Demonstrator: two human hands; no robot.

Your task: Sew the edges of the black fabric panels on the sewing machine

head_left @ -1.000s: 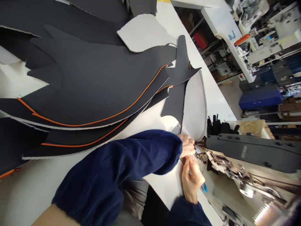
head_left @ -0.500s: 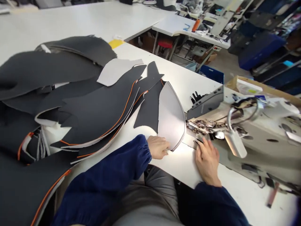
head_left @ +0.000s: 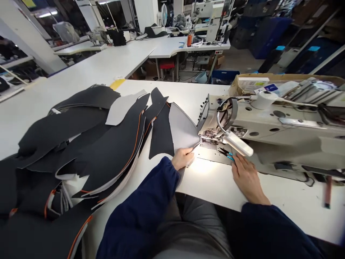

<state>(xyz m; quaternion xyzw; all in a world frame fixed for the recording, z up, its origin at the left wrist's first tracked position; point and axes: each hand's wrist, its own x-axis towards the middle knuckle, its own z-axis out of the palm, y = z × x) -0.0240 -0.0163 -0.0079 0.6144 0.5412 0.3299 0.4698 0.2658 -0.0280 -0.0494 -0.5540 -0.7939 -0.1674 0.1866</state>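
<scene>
My left hand (head_left: 183,158) is closed on the lower edge of a light grey fabric panel (head_left: 182,127), whose edge curves up to the needle area of a sewing machine (head_left: 262,120). The panel joins a dark piece (head_left: 161,138) on its left. On the machine's bed plate, small thread snips (head_left: 229,155) with blue handles point up and left, blades apart. My right hand (head_left: 247,177) has its fingertips and thumb around their handle end; its palm rests low by the table. A lit lamp (head_left: 237,143) hangs above the snips.
Dark panels with orange piping (head_left: 107,154) are piled across the left of the white table (head_left: 172,86). A cardboard box (head_left: 234,86) of supplies stands behind the machine. Farther back are another worktable (head_left: 167,52), an orange thread cone (head_left: 189,40) and a red stool (head_left: 167,64).
The view has tilted up. My left hand now grips the panel's edge, which is bent up at the machine. My right hand sits farther back from the needle area, and the snips show clearly.
</scene>
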